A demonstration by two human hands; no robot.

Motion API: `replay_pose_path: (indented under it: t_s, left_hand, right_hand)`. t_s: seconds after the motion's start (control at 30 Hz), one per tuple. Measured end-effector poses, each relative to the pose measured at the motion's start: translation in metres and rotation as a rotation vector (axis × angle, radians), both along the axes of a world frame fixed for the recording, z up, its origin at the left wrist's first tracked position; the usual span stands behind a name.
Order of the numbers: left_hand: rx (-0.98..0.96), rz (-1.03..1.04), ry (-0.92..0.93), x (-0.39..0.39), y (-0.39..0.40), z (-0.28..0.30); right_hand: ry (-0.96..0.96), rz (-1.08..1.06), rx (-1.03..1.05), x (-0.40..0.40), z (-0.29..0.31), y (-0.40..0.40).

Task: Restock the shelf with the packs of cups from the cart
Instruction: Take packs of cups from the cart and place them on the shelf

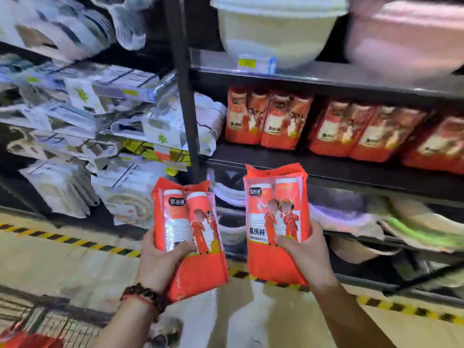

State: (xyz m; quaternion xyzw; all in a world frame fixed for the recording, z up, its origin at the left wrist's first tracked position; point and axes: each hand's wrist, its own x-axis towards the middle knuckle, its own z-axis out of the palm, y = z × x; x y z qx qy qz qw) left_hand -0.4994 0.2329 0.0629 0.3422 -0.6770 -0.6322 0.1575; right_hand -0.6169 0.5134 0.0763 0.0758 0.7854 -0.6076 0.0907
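Shelf [351,172] of red cup packs [268,119]; two more packs [273,222] in hands [160,262].

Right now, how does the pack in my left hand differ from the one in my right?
The left-hand pack sits lower and leans, its top tipped left; the right-hand pack is higher and nearly upright. The left hand has its thumb across the label's lower text; the right hand leaves that text readable. Both are the same red twin-stack cup packs.

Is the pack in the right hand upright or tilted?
Nearly upright: the pack in the right hand has its top seam up.
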Motion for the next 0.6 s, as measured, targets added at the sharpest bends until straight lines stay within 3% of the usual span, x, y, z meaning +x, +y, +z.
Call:
replay_pose_path:
  t_s: [0.3, 0.6]
  left_hand:
    - [-0.077, -0.118, 0.080, -0.108, 0.058, 0.031]
    - [-0.061, -0.218, 0.201, -0.193, 0.062, 0.045]
  right_hand:
    - [0.093, -0.119, -0.024, -0.079, 0.019, 0.075]
    - [0.139, -0.139, -0.055, -0.143, 0.028, 0.081]
